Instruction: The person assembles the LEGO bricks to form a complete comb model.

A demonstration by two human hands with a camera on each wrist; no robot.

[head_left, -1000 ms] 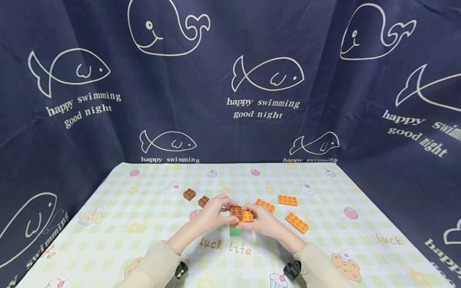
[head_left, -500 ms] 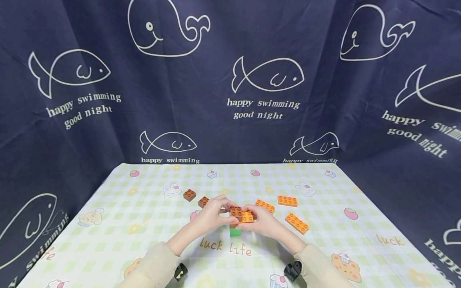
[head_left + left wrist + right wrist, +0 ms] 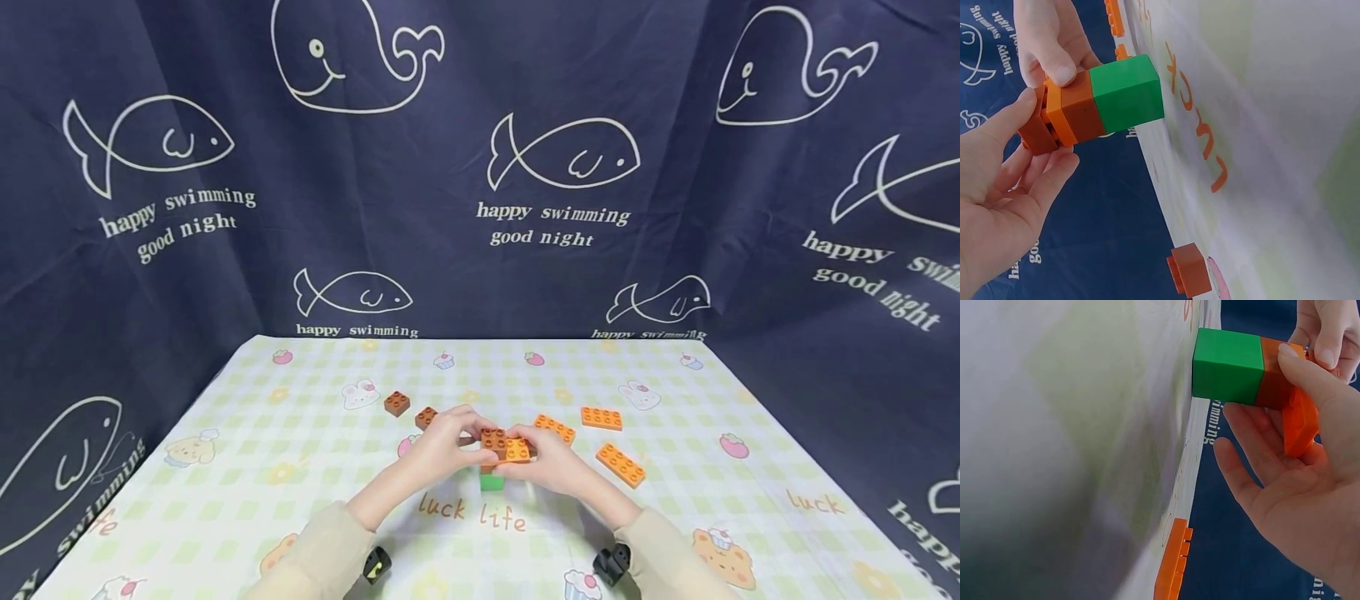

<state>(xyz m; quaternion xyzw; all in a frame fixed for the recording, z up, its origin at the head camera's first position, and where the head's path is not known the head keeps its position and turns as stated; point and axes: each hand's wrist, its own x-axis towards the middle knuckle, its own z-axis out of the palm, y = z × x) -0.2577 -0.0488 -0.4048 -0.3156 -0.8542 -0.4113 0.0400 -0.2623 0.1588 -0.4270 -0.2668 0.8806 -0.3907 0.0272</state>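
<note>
A small stack of toy building bricks stands between my two hands. Its lowest part is a green brick (image 3: 1127, 94), with a brown brick (image 3: 1082, 114) above it. A flat orange brick (image 3: 1300, 425) lies over that one and sticks out to the right. On top is a second brown brick (image 3: 492, 439); in the left wrist view a narrow gap with orange studs shows beneath it. My left hand (image 3: 446, 443) pinches this top brick between thumb and fingers. My right hand (image 3: 553, 457) grips the orange brick, its thumb reaching the lower brown one.
Two loose brown bricks, one (image 3: 397, 404) farther off and one (image 3: 427, 417) close behind my left hand, lie on the patterned tablecloth (image 3: 300, 533). Three flat orange bricks (image 3: 621, 465) are to the right of my right hand. A dark blue curtain (image 3: 450, 167) hangs behind the table.
The head view has shifted very slightly. Both hands and the stack keep the same pose.
</note>
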